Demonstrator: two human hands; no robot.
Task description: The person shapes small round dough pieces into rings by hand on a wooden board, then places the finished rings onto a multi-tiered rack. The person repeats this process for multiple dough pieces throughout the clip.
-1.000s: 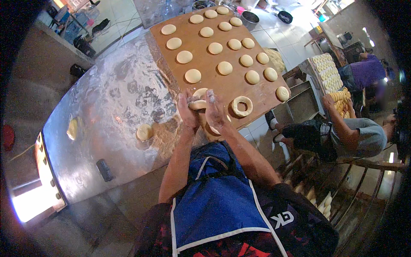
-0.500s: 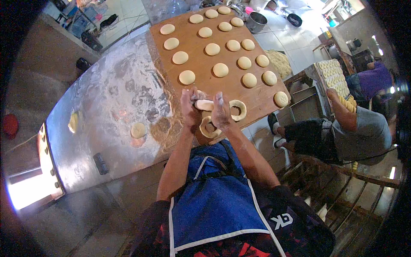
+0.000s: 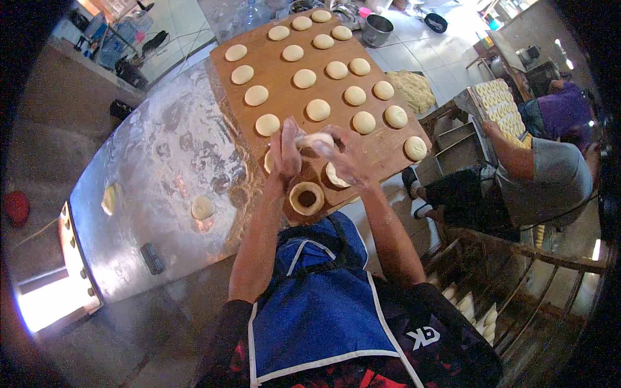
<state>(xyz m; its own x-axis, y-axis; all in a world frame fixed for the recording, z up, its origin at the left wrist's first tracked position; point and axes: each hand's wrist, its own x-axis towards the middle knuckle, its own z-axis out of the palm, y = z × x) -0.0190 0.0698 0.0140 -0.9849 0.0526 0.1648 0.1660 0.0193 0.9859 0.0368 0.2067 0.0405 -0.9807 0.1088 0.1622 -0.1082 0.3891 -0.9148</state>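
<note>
Handling the dough piece [image 3: 315,138] above the wooden board [image 3: 389,152], we judge three faults possible; uneven pressure between the left hand [image 3: 286,155] and the right hand [image 3: 349,158] could thin one side until it tears; tacky dough clinging to the palms could pull the piece out of shape; a loose hold could drop it onto the dough ring [image 3: 306,211] or the partly covered dough [image 3: 332,176] below, denting either.

We find the dough piece in the gap between the two hands; its left end lies against the left hand, and the right hand overlaps its right side; the dough ring lies nearer to us, and the rows of dough rounds [image 3: 317,110] lie mainly beyond.

We see the left hand upright on edge, fingers straight and close together; the right hand angles inward and is blurred, so we cannot tell whether its fingers pinch the dough or merely steady it; the palms stand apart, with the dough bridging them.
</note>
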